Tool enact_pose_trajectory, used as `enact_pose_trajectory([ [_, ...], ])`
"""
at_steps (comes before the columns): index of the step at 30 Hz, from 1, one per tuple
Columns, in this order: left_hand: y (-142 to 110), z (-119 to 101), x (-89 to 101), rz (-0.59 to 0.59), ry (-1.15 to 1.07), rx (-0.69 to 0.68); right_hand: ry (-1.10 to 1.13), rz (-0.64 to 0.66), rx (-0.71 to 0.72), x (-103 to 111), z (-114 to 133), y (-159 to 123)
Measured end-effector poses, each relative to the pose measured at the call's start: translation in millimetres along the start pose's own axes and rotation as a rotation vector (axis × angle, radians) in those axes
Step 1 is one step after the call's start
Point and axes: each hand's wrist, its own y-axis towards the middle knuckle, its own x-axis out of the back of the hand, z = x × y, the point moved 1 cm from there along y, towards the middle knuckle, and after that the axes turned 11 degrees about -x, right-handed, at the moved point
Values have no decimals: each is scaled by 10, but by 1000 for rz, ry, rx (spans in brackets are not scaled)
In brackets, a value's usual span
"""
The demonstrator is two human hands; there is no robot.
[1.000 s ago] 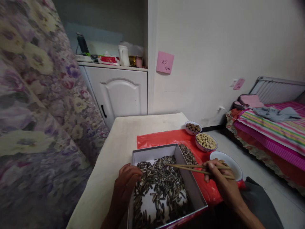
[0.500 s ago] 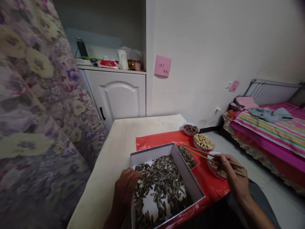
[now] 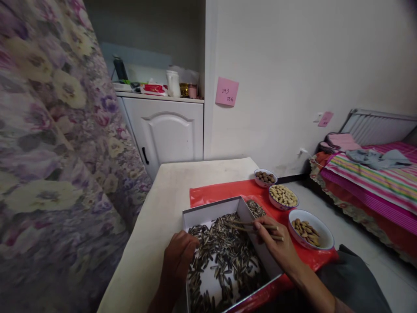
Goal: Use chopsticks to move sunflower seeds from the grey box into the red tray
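Observation:
A shallow white box (image 3: 211, 208) holds a layer of striped sunflower seeds (image 3: 224, 248), with patches of its white floor showing. My left hand (image 3: 180, 254) is closed over the box's left wall, fingers curled at the rim. Across the right wall reaches my right hand (image 3: 276, 245), closed around a pair of wooden chopsticks (image 3: 249, 226). Their tips are down at the seeds inside the box; whether a seed is between them I cannot tell. Beyond the right wall lies a pile of more sunflower seeds (image 3: 256, 208), partly hidden by the box and hand.
To the right stand a bowl of almonds (image 3: 327, 234), a bowl of peanuts (image 3: 297, 203) and a bowl of round brown nuts (image 3: 275, 178). Red plastic sheeting (image 3: 215, 192) covers part of the pale tabletop (image 3: 153, 208). A floral curtain (image 3: 65, 174) hangs at left.
My right hand has moved left with the chopsticks, from over the almond bowl and outer seed pile to inside the box. My left hand stays at the box's left wall. The view has shifted slightly.

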Motion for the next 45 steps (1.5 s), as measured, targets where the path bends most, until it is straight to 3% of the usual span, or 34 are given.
enact_pose_trajectory([
  [12, 7, 7, 15, 22, 21, -19, 109, -5, -69, 71, -54, -53],
  [27, 30, -11, 10, 27, 19, -35, 561, -87, -210, 295, -255, -104],
  [32, 15, 25, -4, 8, 23, -5, 453, -80, -186, 303, -180, -119],
  [37, 18, 9, -2, 18, 13, -16, 219, 11, -135, 117, -20, -80],
  [45, 18, -14, -9, 22, 3, 11, 59, 41, -35, -66, 222, 38],
])
